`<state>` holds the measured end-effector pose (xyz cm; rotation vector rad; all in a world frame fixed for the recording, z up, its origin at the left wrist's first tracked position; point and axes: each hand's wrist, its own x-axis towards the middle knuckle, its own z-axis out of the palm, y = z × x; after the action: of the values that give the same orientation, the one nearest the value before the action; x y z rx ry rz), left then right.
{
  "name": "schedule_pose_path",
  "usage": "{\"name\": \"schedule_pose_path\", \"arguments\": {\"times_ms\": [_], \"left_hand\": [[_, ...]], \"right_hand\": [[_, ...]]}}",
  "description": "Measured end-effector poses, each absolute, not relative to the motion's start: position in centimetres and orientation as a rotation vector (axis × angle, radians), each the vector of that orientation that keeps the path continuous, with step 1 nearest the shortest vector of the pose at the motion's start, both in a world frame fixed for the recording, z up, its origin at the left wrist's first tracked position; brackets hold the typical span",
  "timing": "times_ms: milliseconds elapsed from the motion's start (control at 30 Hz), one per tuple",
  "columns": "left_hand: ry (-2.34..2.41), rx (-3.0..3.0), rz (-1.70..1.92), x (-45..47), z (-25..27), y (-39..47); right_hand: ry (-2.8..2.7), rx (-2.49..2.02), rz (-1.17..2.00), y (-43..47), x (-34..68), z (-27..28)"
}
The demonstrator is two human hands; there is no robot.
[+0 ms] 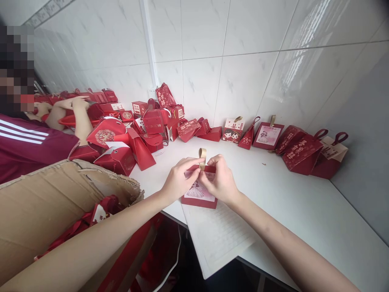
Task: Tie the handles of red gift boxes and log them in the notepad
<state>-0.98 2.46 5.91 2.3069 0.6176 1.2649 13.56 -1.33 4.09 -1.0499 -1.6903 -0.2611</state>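
Observation:
A small red gift box (199, 203) with a pink and white picture of a couple stands near the table's front edge, partly covered by my hands. A gold ribbon (202, 153) loops up from its top. My left hand (178, 180) is closed, pinching the base of this ribbon between thumb and fingers. My right hand (223, 181) is closed at the box's top right edge, its thumb close to the ribbon's base. Under the box lies a stack of white paper (217, 239) that overhangs the table edge.
Red gift boxes (153, 121) crowd the left; more line the wall, including one with a gold loop (267, 136). A cardboard carton (39, 194) holding red boxes stands at front left. A person in a maroon top (33, 148) has their arms among boxes. A white cable (174, 259) hangs below.

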Motion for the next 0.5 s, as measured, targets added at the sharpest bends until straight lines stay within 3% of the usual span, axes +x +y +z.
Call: {"name": "schedule_pose_path", "arguments": {"times_ms": [500], "left_hand": [[0.574, 2.316, 1.301, -0.96, 5.72, 2.6]], "right_hand": [[-1.671, -1.005, -0.238, -1.25, 13.69, 3.94]]}}
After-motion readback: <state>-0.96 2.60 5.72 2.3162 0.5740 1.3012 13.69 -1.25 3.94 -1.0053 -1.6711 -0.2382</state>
